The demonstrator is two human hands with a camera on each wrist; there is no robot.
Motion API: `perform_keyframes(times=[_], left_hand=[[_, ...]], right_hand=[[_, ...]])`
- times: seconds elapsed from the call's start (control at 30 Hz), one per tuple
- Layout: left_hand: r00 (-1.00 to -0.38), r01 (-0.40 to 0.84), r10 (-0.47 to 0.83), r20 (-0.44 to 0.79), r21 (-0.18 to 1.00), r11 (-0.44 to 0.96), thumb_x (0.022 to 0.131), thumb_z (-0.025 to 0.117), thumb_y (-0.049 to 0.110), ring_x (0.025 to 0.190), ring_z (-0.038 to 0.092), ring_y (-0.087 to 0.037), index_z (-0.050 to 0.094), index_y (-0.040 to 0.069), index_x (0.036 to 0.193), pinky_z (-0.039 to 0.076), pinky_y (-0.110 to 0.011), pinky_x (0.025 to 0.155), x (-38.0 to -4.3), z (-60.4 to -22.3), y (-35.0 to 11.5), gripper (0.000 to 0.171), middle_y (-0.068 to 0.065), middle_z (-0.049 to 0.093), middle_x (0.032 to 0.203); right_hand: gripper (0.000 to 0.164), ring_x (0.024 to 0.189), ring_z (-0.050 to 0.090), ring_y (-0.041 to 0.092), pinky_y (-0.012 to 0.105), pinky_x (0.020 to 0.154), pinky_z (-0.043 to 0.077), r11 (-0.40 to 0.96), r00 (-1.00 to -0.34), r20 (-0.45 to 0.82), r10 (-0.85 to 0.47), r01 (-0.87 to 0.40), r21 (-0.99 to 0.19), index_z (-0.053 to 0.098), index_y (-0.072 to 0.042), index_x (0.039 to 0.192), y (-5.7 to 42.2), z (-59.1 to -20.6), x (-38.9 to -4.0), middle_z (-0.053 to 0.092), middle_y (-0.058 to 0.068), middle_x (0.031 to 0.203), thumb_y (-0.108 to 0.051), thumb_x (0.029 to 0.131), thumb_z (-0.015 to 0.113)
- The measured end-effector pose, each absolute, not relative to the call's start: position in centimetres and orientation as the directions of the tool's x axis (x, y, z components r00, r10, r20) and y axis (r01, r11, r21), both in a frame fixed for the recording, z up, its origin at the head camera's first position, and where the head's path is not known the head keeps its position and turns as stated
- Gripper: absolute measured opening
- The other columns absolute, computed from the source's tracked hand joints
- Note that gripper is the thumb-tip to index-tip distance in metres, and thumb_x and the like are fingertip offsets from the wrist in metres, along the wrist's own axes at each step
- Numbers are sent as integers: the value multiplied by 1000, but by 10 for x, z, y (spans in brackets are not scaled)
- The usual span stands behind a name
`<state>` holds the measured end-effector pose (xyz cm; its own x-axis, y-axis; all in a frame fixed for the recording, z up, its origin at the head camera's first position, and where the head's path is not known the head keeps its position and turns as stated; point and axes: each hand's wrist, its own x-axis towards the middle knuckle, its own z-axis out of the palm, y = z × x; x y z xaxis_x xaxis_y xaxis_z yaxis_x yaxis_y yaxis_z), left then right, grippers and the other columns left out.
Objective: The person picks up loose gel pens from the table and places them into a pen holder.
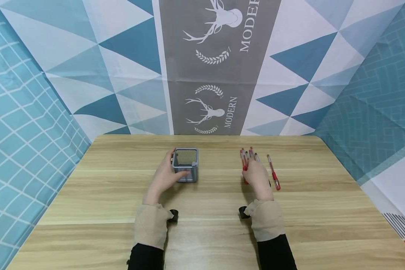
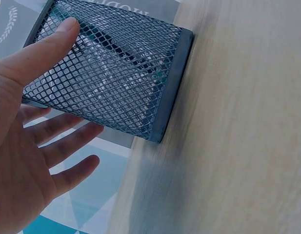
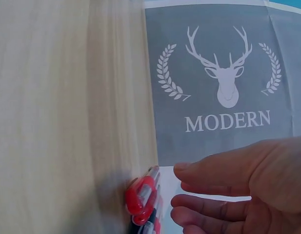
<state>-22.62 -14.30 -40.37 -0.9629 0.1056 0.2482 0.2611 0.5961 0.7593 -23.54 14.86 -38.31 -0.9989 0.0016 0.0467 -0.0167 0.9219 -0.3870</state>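
Item: one square mesh holder, upright on the tabletop, about 11 o'clock from its middle.
Item: one cluster of pens, mostly red, lying close together at roughly 1 o'clock.
Item: one lone red pen, just apart at the cluster's 3 o'clock side.
Left hand: at the holder's 9 o'clock side, thumb laid across the near face, fingers extended and spread; firmness of contact cannot be told.
Right hand: over the near end of the cluster, digits relaxed, thumb apart from fingers — no pen visibly held.

Hazards, as judged: uneven thumb pressure could slide or tip the light-looking holder; a loose sweep of the fingers could roll the crowded pens apart; the outer edge of the right hand could nudge the lone pen toward 3 o'clock.

Views: left wrist gives the spread fingers, largely hidden from the head. Right wrist gives the gap between thumb and fingers, pens beyond it — from the head, the hand covers this. Only the head view includes the lone pen distinctly.
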Motion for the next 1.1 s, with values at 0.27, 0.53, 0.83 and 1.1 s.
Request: perform_keyframes(times=[0.27,0.53,0.83,1.1], left_hand=[[-965,254,103,242,757,602,62,74,34,103,44,-24,16,16,135,35,-41,89,-226,-404,-144,95,-11,41,122],[-967,249,106,232,760,600,62,73,37,104,44,-24,15,17,135,35,-41,89,-226,-402,-144,95,-10,40,123],[-967,249,106,232,765,594,62,73,39,104,44,-24,16,18,135,35,-41,89,-226,-404,-143,95,-9,40,122],[-968,244,106,226,767,594,61,72,41,104,44,-24,15,20,135,35,-42,89,-227,-405,-144,95,-10,41,122]], right_hand=[[24,38,31,14,25,36,30,917,-998,-10,68,67,-393,41,-7,55,147,-392,-240,44,8,54,-6,74,55],[16,54,48,24,32,42,38,922,-994,11,112,100,-374,49,-5,61,145,-396,-241,59,18,77,-9,72,60],[22,58,51,25,38,53,43,925,-995,-5,99,94,-367,52,-6,66,141,-398,-243,55,10,66,-19,66,69],[26,61,53,24,36,51,43,931,-993,-57,108,121,-344,53,-7,68,138,-397,-243,57,9,68,-26,65,71]])
